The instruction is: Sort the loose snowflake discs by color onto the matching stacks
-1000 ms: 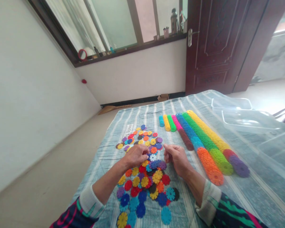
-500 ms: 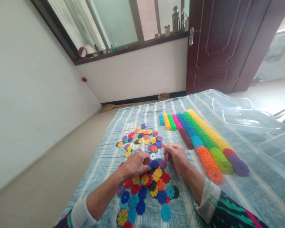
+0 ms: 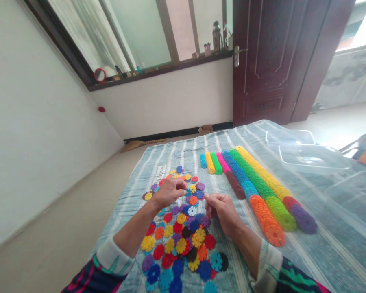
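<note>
Notched plastic discs in many colours lie loosely spread and overlapping on the striped cloth, with both hands among them. My left hand is over the far part of the spread, thumb and fingertips pinched together; whatever is between them is too small or hidden to make out. At the right edge of the spread, my right hand is curled with thumb and forefinger together, close to a blue disc. I cannot see what, if anything, it holds. A white disc lies between the hands.
Right of the hands lie long rows of stacked discs sorted by colour, among them an orange row and a yellow row. Clear plastic boxes stand at the right. A printed paper strip is at the far left.
My left hand has moved away from me to the farther discs, uncovering nearer ones. My right hand stays pinched at the right edge. The camera view has shifted slightly.
</note>
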A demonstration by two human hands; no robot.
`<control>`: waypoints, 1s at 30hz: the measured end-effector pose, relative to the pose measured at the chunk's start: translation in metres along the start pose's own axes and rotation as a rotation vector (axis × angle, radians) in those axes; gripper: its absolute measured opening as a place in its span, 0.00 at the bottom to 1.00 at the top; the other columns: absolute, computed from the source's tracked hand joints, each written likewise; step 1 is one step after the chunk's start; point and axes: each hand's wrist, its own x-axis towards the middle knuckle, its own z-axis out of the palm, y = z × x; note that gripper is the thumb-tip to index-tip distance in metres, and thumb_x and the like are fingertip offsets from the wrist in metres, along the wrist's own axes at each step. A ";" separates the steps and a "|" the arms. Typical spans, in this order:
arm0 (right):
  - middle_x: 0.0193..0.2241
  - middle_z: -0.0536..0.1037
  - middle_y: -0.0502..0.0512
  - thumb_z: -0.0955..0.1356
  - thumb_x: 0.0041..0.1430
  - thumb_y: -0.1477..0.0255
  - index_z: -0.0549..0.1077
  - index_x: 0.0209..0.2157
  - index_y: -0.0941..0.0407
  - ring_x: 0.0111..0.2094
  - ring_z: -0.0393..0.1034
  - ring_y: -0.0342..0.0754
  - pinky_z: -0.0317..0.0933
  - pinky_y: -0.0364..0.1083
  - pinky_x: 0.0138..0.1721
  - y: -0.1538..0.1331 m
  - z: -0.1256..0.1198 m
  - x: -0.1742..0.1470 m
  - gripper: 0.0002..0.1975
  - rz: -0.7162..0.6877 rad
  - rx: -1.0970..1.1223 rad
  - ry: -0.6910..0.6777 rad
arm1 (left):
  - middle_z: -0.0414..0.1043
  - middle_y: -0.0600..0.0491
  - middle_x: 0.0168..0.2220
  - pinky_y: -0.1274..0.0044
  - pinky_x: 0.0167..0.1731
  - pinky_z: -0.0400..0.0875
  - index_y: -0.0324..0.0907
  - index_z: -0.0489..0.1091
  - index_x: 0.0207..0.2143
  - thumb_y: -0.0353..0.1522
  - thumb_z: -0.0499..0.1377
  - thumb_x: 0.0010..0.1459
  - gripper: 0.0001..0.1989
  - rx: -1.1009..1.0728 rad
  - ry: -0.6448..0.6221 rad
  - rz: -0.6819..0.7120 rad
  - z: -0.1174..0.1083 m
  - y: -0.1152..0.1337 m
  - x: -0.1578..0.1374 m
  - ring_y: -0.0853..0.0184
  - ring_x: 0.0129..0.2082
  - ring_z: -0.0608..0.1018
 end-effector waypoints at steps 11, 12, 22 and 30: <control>0.10 0.67 0.50 0.72 0.47 0.48 0.70 0.13 0.56 0.14 0.59 0.40 0.53 0.41 0.19 0.001 0.002 0.001 0.26 0.018 -0.006 -0.021 | 0.78 0.53 0.28 0.77 0.37 0.68 0.38 0.78 0.29 0.23 0.58 0.49 0.08 0.210 0.306 -0.037 0.035 0.013 0.127 0.66 0.33 0.76; 0.10 0.67 0.50 0.72 0.47 0.48 0.70 0.13 0.56 0.14 0.59 0.40 0.53 0.41 0.19 0.002 0.002 0.002 0.27 0.017 -0.004 -0.025 | 0.78 0.52 0.28 0.77 0.37 0.68 0.38 0.78 0.28 0.22 0.58 0.49 0.09 0.214 0.306 -0.042 0.036 0.012 0.133 0.66 0.33 0.76; 0.10 0.68 0.50 0.72 0.47 0.48 0.70 0.14 0.56 0.13 0.58 0.40 0.51 0.41 0.17 0.003 0.003 0.004 0.26 0.045 -0.005 -0.038 | 0.78 0.54 0.30 0.78 0.38 0.68 0.41 0.77 0.30 0.25 0.61 0.49 0.07 0.235 0.316 -0.057 0.040 0.007 0.139 0.68 0.34 0.76; 0.10 0.68 0.50 0.72 0.46 0.49 0.70 0.14 0.56 0.13 0.59 0.40 0.51 0.41 0.17 0.004 0.005 0.004 0.25 0.055 -0.026 -0.044 | 0.77 0.51 0.31 0.78 0.35 0.67 0.40 0.74 0.29 0.29 0.64 0.49 0.03 0.261 0.321 -0.105 0.050 0.010 0.134 0.66 0.34 0.76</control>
